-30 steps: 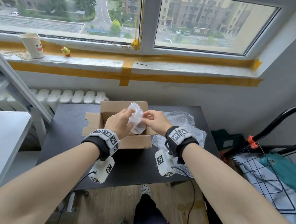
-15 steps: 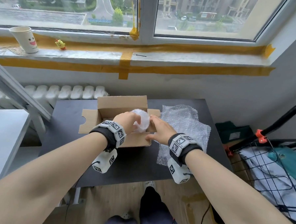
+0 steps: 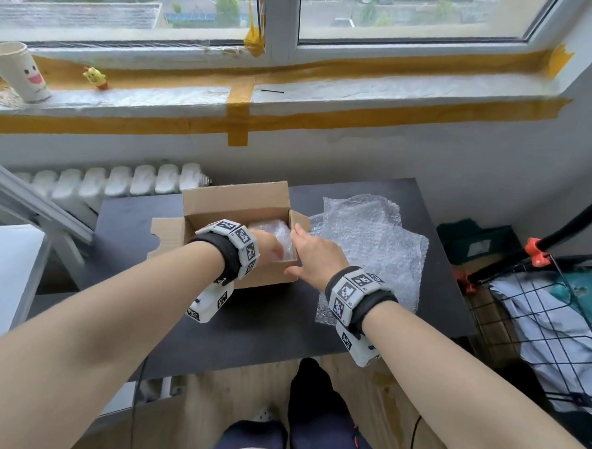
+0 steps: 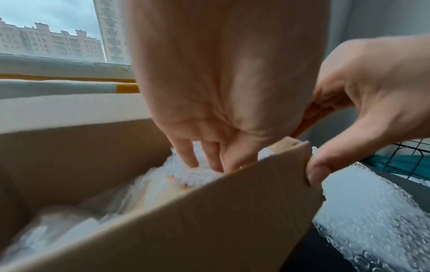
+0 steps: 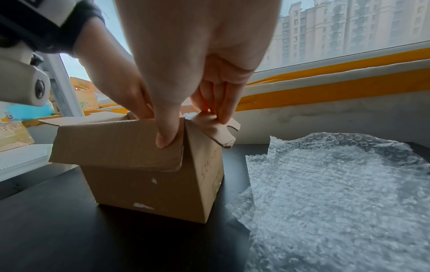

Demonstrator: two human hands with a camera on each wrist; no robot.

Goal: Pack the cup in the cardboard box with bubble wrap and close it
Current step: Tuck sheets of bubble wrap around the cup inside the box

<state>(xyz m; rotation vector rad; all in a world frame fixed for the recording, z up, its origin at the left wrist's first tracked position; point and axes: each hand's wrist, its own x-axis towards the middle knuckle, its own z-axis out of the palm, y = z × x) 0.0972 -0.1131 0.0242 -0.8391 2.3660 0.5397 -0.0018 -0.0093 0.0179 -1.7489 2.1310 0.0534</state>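
The brown cardboard box (image 3: 241, 201) stands open on the black table (image 3: 248, 331). Inside it lies the cup bundled in bubble wrap (image 3: 277, 232), white and crinkled; the cup itself is hidden. My left hand (image 3: 271, 248) reaches down into the box, and in the left wrist view its straight fingers (image 4: 204, 162) press on the bundle (image 4: 186, 176). My right hand (image 3: 311, 256) pinches the box's near right corner. The right wrist view has its thumb (image 5: 165, 139) on the front flap and its fingers on the side flap of the box (image 5: 139, 184).
A loose bubble wrap sheet (image 3: 372, 242) lies flat right of the box. A paper cup (image 3: 18, 72) and a yellow toy (image 3: 95, 76) sit on the windowsill. A radiator (image 3: 118, 180) is behind the table, a wire cart (image 3: 539, 323) at the right, a white surface (image 3: 4, 270) at the left.
The wrapped bundle has gone from above the box down into it with my left hand. My right hand let go of the wrap and took hold of the box's corner.
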